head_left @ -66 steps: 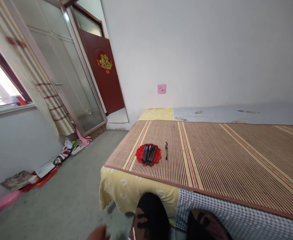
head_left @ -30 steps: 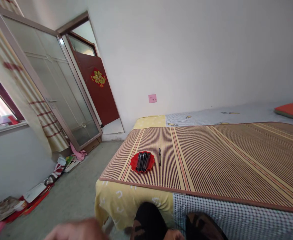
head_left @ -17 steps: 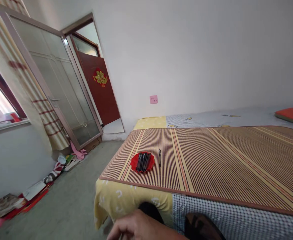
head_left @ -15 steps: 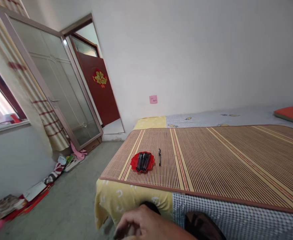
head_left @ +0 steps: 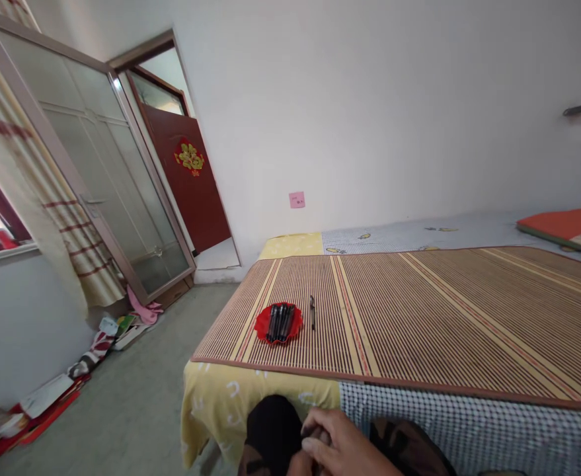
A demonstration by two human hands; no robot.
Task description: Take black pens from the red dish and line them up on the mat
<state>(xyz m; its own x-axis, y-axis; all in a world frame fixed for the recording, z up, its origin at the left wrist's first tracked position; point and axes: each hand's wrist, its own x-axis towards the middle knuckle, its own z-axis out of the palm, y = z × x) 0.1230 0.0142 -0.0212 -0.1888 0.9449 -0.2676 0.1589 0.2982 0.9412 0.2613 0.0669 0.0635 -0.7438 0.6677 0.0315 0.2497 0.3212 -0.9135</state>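
My right hand [head_left: 344,443] is low in the view, in front of the bed's near edge, with its fingers curled inward. Whether anything is inside them is hidden. Fingers that seem to belong to my left hand [head_left: 300,464] touch it at the bottom edge, mostly cut off. On the striped mat [head_left: 419,317] lies a red scalloped dish [head_left: 259,325] holding several dark pens [head_left: 280,322] side by side. A single pen [head_left: 312,313] lies on the mat just right of the dish, apart from both hands.
The mat covers a bed with a yellow and checked sheet [head_left: 235,393]. My knee [head_left: 273,426] is against the near side. An orange cushion [head_left: 568,225] lies far right. Papers and cloths [head_left: 47,396] line the floor at left, near an open glass door [head_left: 86,152].
My right hand has moved right and drawn closed beside my knee, meeting other fingers. The view has turned slightly right. The dish and pens stay where they were on the mat.
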